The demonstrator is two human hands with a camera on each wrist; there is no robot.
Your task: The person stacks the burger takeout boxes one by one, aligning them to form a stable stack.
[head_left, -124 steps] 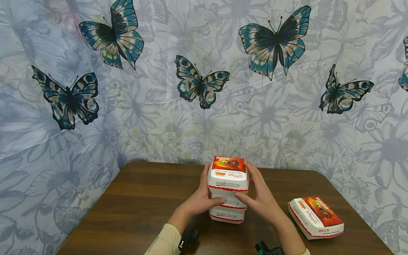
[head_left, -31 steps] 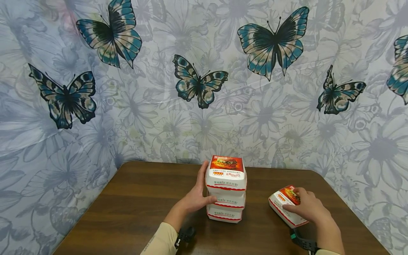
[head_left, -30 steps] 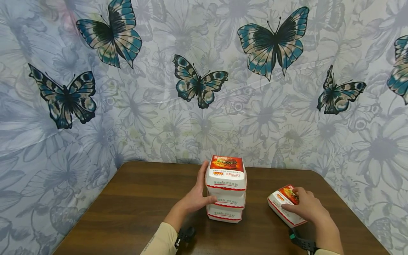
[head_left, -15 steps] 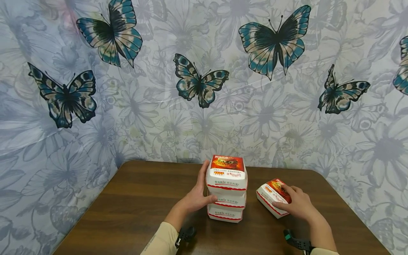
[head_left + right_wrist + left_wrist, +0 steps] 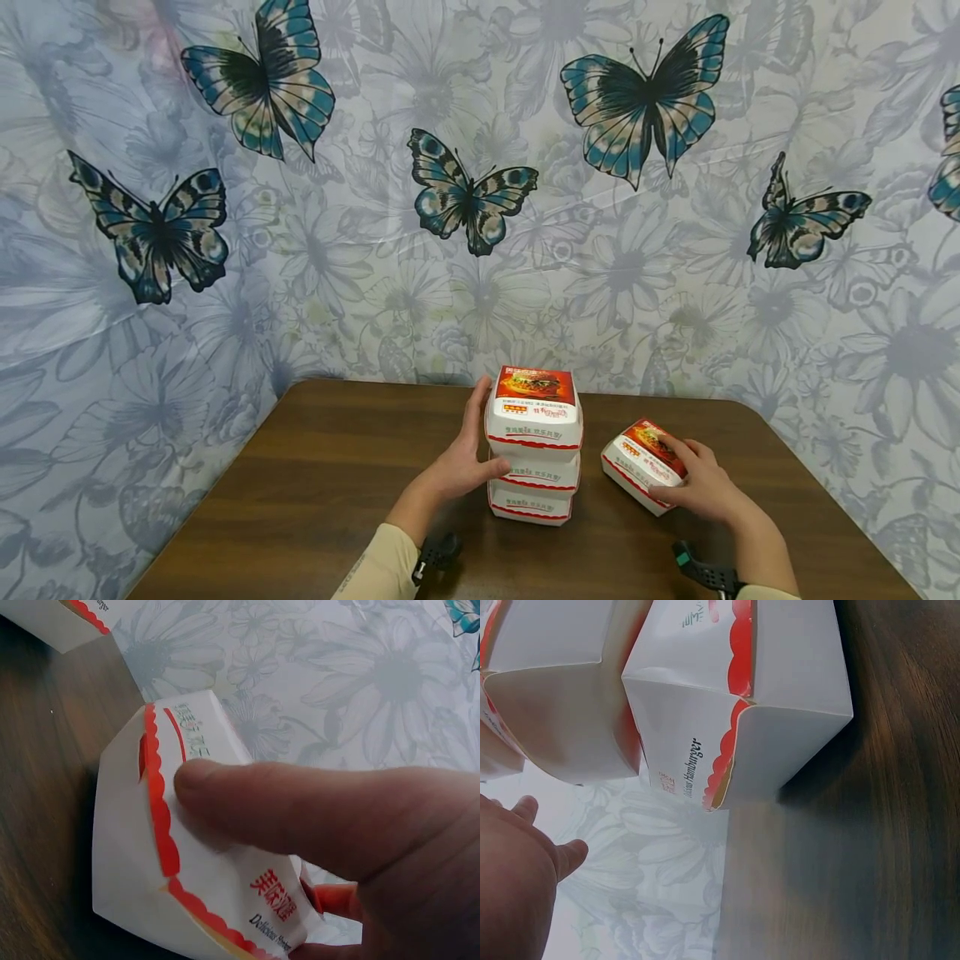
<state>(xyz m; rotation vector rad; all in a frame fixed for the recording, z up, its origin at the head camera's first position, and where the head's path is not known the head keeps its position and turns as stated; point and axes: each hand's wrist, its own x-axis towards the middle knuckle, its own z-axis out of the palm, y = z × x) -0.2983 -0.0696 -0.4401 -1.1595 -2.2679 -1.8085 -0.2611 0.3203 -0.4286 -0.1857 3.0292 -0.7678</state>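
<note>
While your left hand [image 5: 456,468] stands spread wide against the left side of the stack, its thumb lies over the front of the middle box [image 5: 543,472] and its fingers reach up along the side of the top box [image 5: 534,425]. Beneath those two, the bottom box [image 5: 529,504] rests on the brown worktop [image 5: 352,467]; all three sit one on another, slightly out of line, their printed fronts towards you.

Your right hand [image 5: 703,485] holds the single box [image 5: 630,471], to the right of the stack and apart from it. You have the thumb on its white face and the fingers over the red burger picture on its lid. That box is turned at an angle to the stack; you cannot tell from these views whether its base fully meets the worktop.

On each wrist you wear a dark strap-on device, the left one [image 5: 437,557] beside your cream sleeve [image 5: 381,562]. Behind the worktop hangs a pale floral backdrop [image 5: 622,275] printed with teal and black butterflies [image 5: 472,196].
</note>
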